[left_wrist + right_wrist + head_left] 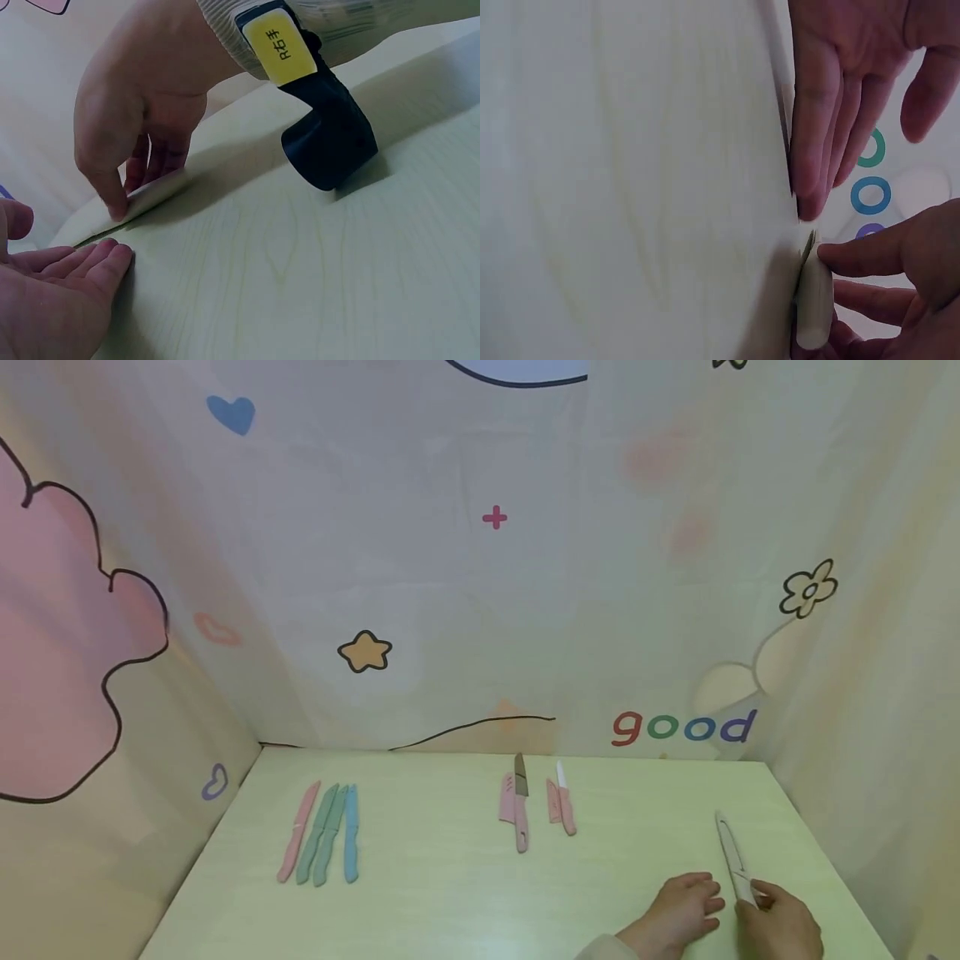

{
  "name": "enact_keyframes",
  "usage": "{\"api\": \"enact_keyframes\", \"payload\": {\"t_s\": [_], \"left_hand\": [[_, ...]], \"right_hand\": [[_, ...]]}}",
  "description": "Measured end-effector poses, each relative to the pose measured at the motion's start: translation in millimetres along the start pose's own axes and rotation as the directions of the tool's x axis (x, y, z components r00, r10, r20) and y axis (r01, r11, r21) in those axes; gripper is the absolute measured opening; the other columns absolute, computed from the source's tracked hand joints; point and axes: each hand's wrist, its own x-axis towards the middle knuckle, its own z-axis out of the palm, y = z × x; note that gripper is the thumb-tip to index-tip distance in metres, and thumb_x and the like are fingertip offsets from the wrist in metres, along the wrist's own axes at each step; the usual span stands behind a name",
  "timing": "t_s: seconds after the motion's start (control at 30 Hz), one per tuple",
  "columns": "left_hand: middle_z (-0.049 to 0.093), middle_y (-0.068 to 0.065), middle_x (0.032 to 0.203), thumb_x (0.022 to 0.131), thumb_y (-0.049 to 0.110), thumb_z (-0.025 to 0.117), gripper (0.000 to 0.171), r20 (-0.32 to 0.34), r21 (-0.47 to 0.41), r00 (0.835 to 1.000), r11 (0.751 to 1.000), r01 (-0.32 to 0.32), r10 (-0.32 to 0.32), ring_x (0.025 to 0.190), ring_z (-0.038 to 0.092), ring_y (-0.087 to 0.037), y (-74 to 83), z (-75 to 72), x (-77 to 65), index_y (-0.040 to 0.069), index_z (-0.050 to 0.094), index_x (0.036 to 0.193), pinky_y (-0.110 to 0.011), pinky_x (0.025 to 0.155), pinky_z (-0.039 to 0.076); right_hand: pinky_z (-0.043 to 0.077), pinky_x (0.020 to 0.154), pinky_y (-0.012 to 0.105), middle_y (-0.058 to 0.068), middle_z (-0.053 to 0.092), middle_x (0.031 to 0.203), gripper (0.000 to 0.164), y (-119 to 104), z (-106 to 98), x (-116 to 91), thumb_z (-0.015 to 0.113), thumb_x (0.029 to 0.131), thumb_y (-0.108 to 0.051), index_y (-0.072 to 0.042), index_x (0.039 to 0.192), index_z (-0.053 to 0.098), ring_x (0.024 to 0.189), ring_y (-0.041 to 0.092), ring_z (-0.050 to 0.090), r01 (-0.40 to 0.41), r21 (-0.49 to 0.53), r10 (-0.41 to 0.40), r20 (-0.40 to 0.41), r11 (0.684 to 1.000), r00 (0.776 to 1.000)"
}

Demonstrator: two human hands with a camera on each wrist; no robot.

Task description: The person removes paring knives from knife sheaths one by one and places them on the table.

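Observation:
A white knife (729,843) lies at the right of the table, its tip pointing to the back. My right hand (783,925) pinches its handle between thumb and fingers. The right wrist view shows the handle end (815,311) between the right thumb and fingers (874,259). Just left of the knife, my left hand (681,910) has its fingers extended towards it and holds nothing. In the left wrist view the left hand (60,300) rests by the tabletop, and the right hand (142,97) reaches down onto the knife. Whether a sheath covers the blade is hard to tell.
At the left lie a pink knife (298,835), two green knives (317,835) and a blue knife (351,835). Near the back middle, a mauve-handled knife (521,818) and a small pink-handled knife (566,810) lie beside pink sheaths (507,800). A printed curtain (450,568) surrounds the table.

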Motion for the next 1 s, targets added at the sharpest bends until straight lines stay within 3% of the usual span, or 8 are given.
{"api": "enact_keyframes", "payload": {"t_s": [0.13, 0.37, 0.57, 0.7, 0.83, 1.0], "left_hand": [[0.066, -0.022, 0.112, 0.095, 0.003, 0.053, 0.029, 0.061, -0.029, 0.998, 0.999, 0.038, -0.036, 0.099, 0.062, -0.030, -0.8, -3.1, 0.2, -0.010, 0.056, 0.121, -0.059, 0.092, 0.050], [0.067, -0.020, 0.102, 0.094, 0.000, 0.054, 0.031, 0.123, -0.137, 0.991, 0.988, 0.072, -0.055, 0.094, 0.064, -0.029, -1.3, -13.3, -1.6, -0.013, 0.051, 0.123, -0.051, 0.089, 0.054], [0.069, -0.018, 0.095, 0.091, 0.001, 0.062, 0.033, 0.096, -0.139, 0.995, 0.990, 0.009, 0.004, 0.086, 0.066, -0.030, 3.6, -19.5, -0.7, -0.012, 0.054, 0.120, -0.052, 0.081, 0.057], [0.069, -0.016, 0.093, 0.090, 0.002, 0.064, 0.024, 0.064, -0.122, 0.997, 0.992, -0.041, 0.050, 0.081, 0.067, -0.031, 7.3, -23.8, -0.4, -0.008, 0.062, 0.112, -0.058, 0.074, 0.057], [0.068, -0.013, 0.088, 0.090, 0.007, 0.066, 0.011, 0.047, -0.087, 0.997, 0.994, -0.063, 0.067, 0.076, 0.067, -0.029, 11.4, -30.5, 0.1, 0.000, 0.068, 0.098, -0.060, 0.067, 0.057], [0.068, -0.010, 0.081, 0.091, 0.015, 0.067, 0.010, 0.026, -0.023, 0.997, 0.997, -0.075, 0.075, 0.071, 0.066, -0.026, 18.4, -42.2, -0.9, 0.005, 0.071, 0.091, -0.057, 0.060, 0.059]], "right_hand": [[0.046, 0.074, 0.055, 0.034, 0.060, 0.112, 0.052, -7, 4, -7, 0.061, 0.086, -0.019, 0.013, 0.125, 0.049, 0.095, 0.047, 0.055, 0.018, 0.026, -0.018, 0.018, 1.000, 1.000], [0.046, 0.075, 0.053, 0.032, 0.059, 0.115, 0.051, -12, 12, -17, 0.063, 0.088, -0.022, 0.009, 0.126, 0.051, 0.097, 0.044, 0.054, -0.049, 0.069, 0.047, 0.032, 0.996, 0.998], [0.049, 0.064, 0.038, 0.028, 0.064, 0.112, 0.049, -20, 11, -29, 0.066, 0.087, -0.019, 0.007, 0.127, 0.054, 0.093, 0.039, 0.060, 0.035, 0.109, -0.031, -0.041, 0.993, 0.999], [0.051, 0.058, 0.031, 0.026, 0.066, 0.109, 0.050, -28, 10, -38, 0.070, 0.085, -0.019, 0.007, 0.126, 0.055, 0.091, 0.036, 0.063, 0.104, 0.121, -0.095, -0.075, 0.987, 0.993], [0.053, 0.058, 0.030, 0.025, 0.067, 0.109, 0.055, -37, 10, -47, 0.073, 0.084, -0.022, 0.007, 0.127, 0.055, 0.089, 0.033, 0.065, 0.128, 0.121, -0.123, -0.054, 0.984, 0.991], [0.055, 0.059, 0.030, 0.025, 0.066, 0.110, 0.057, -45, 11, -55, 0.073, 0.084, -0.022, 0.008, 0.128, 0.053, 0.089, 0.030, 0.065, 0.153, 0.139, -0.156, 0.012, 0.978, 0.988]]}}
